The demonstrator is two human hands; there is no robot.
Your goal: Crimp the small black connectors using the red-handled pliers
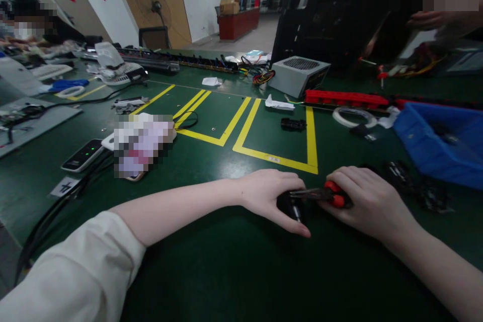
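My right hand (pixel 366 198) is closed around the red handles of a pair of pliers (pixel 315 193). Their dark metal jaws point left and reach a small black item (pixel 296 209) that looks like a bundled cable. My left hand (pixel 269 196) curls around this black item, thumb stretched out below it; the palm side and part of the item are hidden. Both hands are just above the green table (pixel 211 271), near its front. To the right of my right hand lie dark bagged cables (pixel 433 193), and a small black part (pixel 293 124) rests within a yellow-taped outline.
A blue bin (pixel 441 146) stands at the right. Farther back are a grey power supply (pixel 300 74), a red strip (pixel 345 97) and a black computer case (pixel 324 25). A phone (pixel 143 146) and a black device (pixel 83 155) lie left. Another person's hand (pixel 433 20) is at upper right.
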